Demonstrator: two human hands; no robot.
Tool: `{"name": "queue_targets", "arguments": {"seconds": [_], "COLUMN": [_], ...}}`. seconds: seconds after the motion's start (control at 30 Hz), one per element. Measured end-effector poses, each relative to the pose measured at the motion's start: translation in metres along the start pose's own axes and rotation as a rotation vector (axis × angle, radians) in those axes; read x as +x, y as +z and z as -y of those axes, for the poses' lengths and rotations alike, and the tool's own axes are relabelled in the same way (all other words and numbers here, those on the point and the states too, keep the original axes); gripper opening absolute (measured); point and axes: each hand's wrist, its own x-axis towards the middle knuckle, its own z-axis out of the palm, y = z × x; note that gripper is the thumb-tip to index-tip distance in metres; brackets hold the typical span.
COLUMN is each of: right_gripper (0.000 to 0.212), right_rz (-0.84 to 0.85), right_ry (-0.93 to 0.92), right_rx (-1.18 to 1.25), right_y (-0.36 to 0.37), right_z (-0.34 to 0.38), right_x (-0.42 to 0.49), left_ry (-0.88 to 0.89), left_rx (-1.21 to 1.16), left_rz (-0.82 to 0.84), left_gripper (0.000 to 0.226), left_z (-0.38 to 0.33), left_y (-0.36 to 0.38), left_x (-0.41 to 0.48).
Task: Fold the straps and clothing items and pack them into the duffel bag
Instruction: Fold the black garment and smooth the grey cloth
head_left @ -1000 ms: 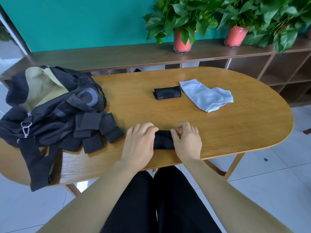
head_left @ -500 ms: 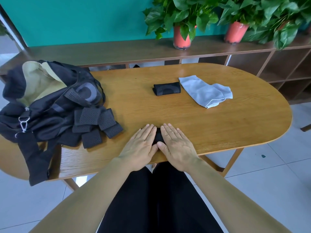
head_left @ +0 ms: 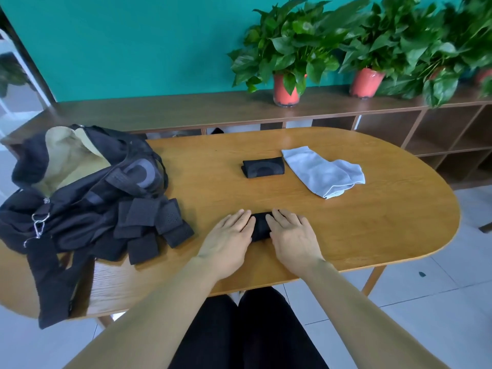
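The duffel bag (head_left: 80,187) lies slumped at the left end of the wooden table (head_left: 372,235), its mouth gaping so the pale lining shows; nothing can be seen packed inside, though the depths are hidden. A tangle of black mesh straps (head_left: 151,225) spills from the bag's near side toward the table's middle. Right of those straps, at the table's near edge, a small folded black item (head_left: 259,226) sits between the left hand (head_left: 229,235) and the right hand (head_left: 291,234). Half a second ago the hands lay close together covering it; now they have slid apart, both flat with fingers extended, pressing on its ends and gripping nothing. That suggests the fold is being smoothed flat and is nearly done. Farther from the bag, mid-table, another folded black piece (head_left: 263,167) lies just beside a light blue cloth (head_left: 322,171), both unpacked.
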Motion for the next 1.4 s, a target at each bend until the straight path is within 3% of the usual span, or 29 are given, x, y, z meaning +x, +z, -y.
{"name": "queue_targets", "arguments": {"seconds": [0.13, 0.4, 0.57, 0.73, 1.17, 1.33, 1.4], "right_gripper": [0.033, 0.041, 0.041, 0.045, 0.049, 0.040, 0.042], "right_rz": [-0.034, 0.005, 0.002, -0.027, -0.035, -0.177, -0.072], "right_ry": [0.068, 0.193, 0.182, 0.175, 0.137, 0.380, 0.554], "right_rx": [0.008, 0.002, 0.009, 0.023, 0.025, 0.010, -0.050], "right_y": [0.006, 0.029, 0.040, 0.052, 0.051, 0.033, 0.022], "right_z": [-0.012, -0.038, -0.052, -0.061, -0.078, -0.117, -0.133], "right_x": [0.024, 0.084, 0.108, 0.122, 0.145, 0.125, 0.112], "left_ry": [-0.002, -0.063, -0.063, -0.110, -0.139, -0.108, -0.103], "left_rx": [0.071, 0.115, 0.063, 0.011, 0.024, 0.063, 0.064], "left_rz": [0.011, 0.011, -0.070, 0.030, -0.001, -0.076, -0.084], "left_gripper": [0.062, 0.069, 0.053, 0.053, 0.055, 0.058, 0.058], "left_z": [0.001, 0.015, 0.026, 0.038, 0.047, 0.039, 0.032], "left_y": [0.000, 0.000, 0.005, 0.012, 0.011, 0.008, 0.007], "left_x": [0.032, 0.102, 0.131, 0.156, 0.177, 0.158, 0.150]}}
